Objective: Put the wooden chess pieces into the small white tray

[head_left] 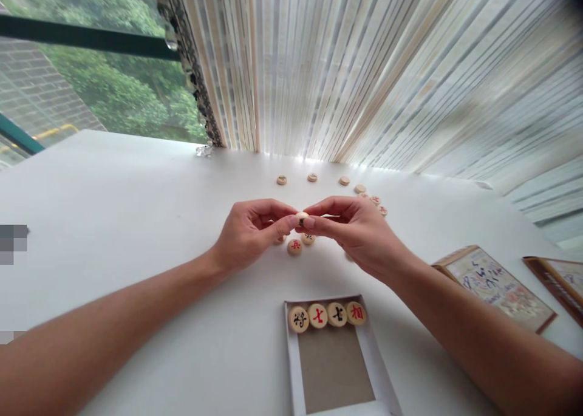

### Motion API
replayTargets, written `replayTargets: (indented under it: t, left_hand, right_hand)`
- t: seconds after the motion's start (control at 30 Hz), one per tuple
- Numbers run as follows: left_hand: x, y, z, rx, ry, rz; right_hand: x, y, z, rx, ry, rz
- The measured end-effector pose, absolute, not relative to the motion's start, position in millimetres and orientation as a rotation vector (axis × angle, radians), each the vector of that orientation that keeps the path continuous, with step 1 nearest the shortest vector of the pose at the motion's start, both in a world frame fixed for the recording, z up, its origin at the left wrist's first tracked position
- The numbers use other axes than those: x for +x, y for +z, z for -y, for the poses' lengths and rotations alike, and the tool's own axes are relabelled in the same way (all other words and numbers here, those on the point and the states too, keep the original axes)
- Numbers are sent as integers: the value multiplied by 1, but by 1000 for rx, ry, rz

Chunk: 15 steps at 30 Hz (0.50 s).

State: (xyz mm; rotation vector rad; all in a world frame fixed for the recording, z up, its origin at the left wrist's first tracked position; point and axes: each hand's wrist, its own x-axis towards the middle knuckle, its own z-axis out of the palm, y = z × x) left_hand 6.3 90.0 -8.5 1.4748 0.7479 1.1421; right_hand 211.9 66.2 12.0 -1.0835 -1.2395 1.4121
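While betw. hands (248,237) (355,234); xiangqi pc (301,217)

A white table (113,191) runs up to a striped sheer curtain (364,70) with a dark patterned edge strip (189,57), and a small clear glass ornament (204,151) sits on the table at the foot of that strip. At the table's right side lie a printed cardboard box lid (494,288) and, just beyond it, a second lid (558,285), cut off by the frame. Through the window, a green frame bar (82,36) crosses in front of leafy trees (104,88) and a grey tiled wall (31,88).
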Motion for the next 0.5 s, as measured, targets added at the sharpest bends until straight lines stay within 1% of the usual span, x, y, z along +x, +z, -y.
replayTargets:
  t: [0.5]
  left_hand:
    - [8,-8,-88,1458,1155,-715]
  right_hand:
    - [212,11,-66,-1092,1361,1280]
